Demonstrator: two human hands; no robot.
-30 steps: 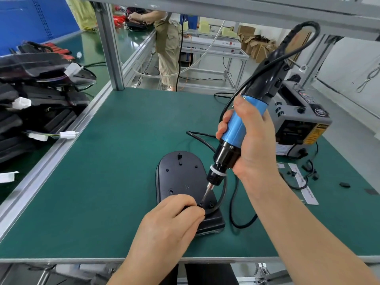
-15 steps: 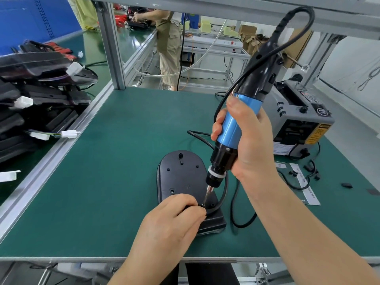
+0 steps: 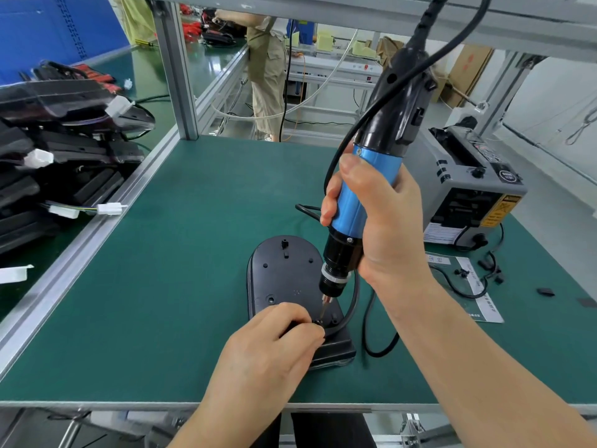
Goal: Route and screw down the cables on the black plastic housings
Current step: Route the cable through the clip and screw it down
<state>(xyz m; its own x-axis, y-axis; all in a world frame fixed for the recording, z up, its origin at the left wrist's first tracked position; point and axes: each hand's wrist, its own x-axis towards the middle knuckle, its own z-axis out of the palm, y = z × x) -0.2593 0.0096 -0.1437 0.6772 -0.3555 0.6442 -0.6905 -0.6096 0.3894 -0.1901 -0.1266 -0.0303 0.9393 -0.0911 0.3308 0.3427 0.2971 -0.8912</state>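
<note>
The right hand (image 3: 384, 227) grips the near-upright electric screwdriver (image 3: 365, 195), its bit on the black plastic housing (image 3: 284, 273) at the near end, just right of the left hand (image 3: 274, 347), whose curled fingers pinch the cable (image 3: 350, 305).

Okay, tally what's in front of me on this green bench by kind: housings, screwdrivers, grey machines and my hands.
Housing: 1
Screwdriver: 1
Grey machine: 1
Hands: 2 (left hand holding the cable, right hand gripping the screwdriver)
Total: 5
</note>
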